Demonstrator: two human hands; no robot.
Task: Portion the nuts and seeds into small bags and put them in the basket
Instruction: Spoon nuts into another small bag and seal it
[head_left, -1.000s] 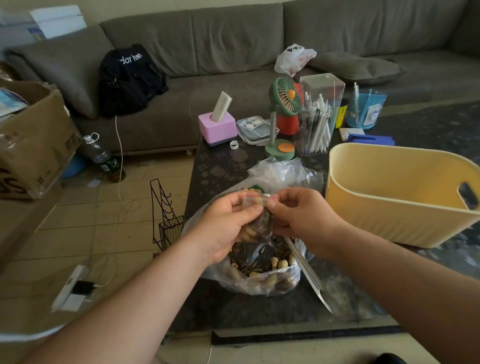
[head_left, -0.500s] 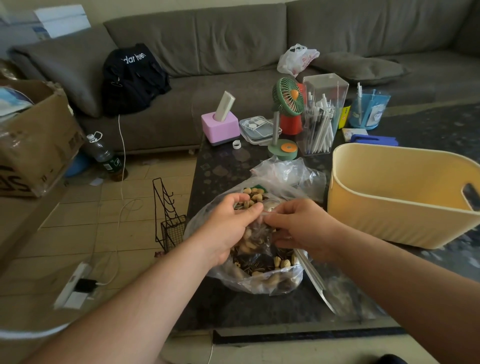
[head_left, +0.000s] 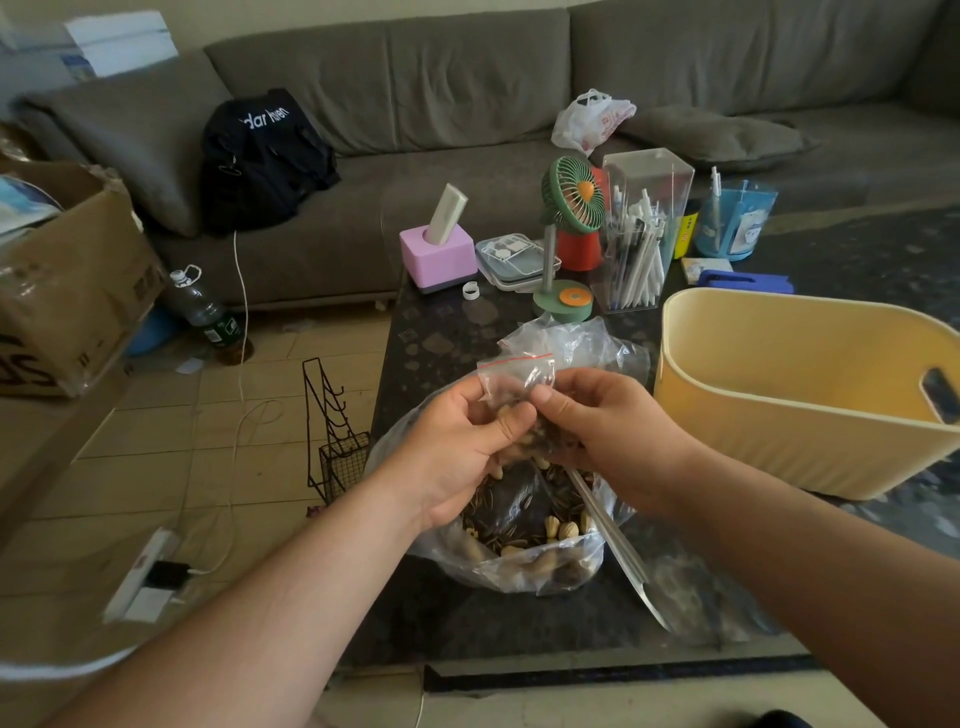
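Both hands held a small zip bag (head_left: 514, 371) of nuts directly above the large open bag of nuts and seeds (head_left: 524, 525) on the dark surface (head_left: 441, 332), likely so spills fell back in. The left hand (head_left: 462, 441) and right hand (head_left: 597, 426) pinched its neck, thumbs up, forearms converging; the yellow basket (head_left: 779, 415) waited alongside.

Head view, single: worn high, facing forward and down, close over the dark surface (head_left: 447, 332), sofa (head_left: 467, 93) beyond.
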